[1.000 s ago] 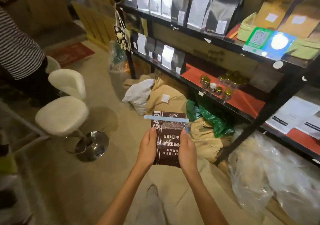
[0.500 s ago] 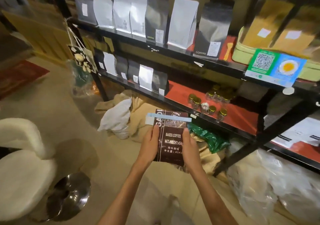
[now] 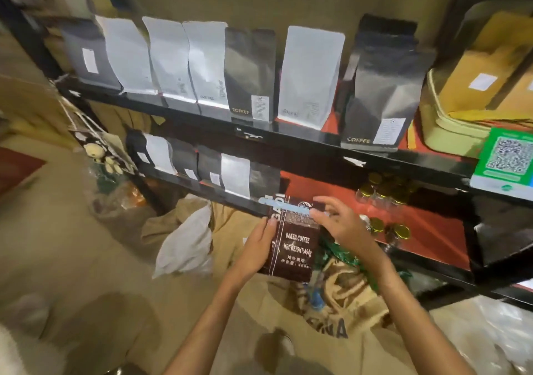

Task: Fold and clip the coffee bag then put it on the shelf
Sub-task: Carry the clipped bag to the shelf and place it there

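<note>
A dark brown coffee bag [image 3: 294, 244] with white print is held upright in front of the lower shelf [image 3: 346, 201]. A pale blue clip [image 3: 284, 205] runs across its folded top. My left hand [image 3: 256, 247] grips the bag's left edge. My right hand [image 3: 340, 224] is at the bag's upper right with fingers spread, touching the top corner near the clip's end. The bag's right edge is partly hidden by that hand.
A black rack holds grey, white and black coffee bags [image 3: 251, 74] on the upper shelf [image 3: 288, 135]. Small gold-lidded jars [image 3: 386, 195] stand on the red lower shelf. Burlap sacks [image 3: 340, 296] and a white sack [image 3: 187, 239] lie on the floor below.
The view has closed in on the rack. The bag has risen to the lower shelf's front edge. My right hand has left the bag's side and opened up near its top corner.
</note>
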